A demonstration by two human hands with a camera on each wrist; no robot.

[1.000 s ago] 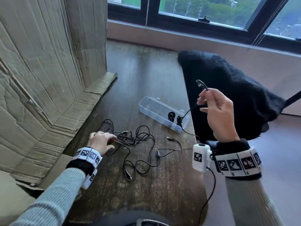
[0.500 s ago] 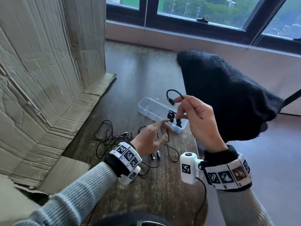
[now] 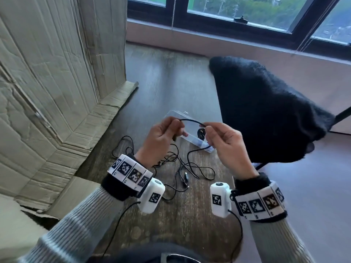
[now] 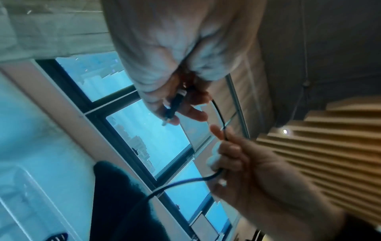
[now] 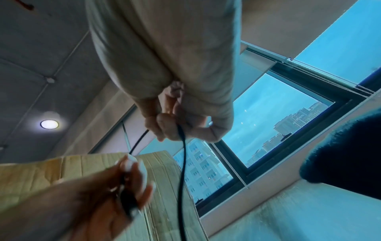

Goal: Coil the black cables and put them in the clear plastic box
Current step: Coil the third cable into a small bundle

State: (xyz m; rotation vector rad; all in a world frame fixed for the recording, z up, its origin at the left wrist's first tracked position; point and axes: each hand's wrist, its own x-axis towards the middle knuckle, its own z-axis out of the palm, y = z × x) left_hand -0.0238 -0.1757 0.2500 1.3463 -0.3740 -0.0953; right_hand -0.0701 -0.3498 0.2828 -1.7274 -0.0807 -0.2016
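Observation:
A thin black cable (image 3: pixel 191 121) spans between my two hands above the clear plastic box (image 3: pixel 175 113). My right hand (image 3: pixel 210 131) pinches its plug end (image 4: pixel 175 104). A short way along the cable, my left hand (image 3: pixel 171 128) pinches it. From there the rest (image 5: pixel 182 171) hangs down toward the table. One coiled black cable (image 3: pixel 201 134) lies inside the box. More black cables (image 3: pixel 190 166) lie tangled on the wooden table (image 3: pixel 171 73) below my hands.
Flattened cardboard (image 3: pixel 57 82) leans along the left side, its flap on the table. A black furry seat (image 3: pixel 266 111) stands just past the table's right edge, close behind the box. A window sill runs along the back.
My left hand left the tangle on the table, rose and took hold of the cable. My right hand came down and left with the cable end, so both hands meet over the box.

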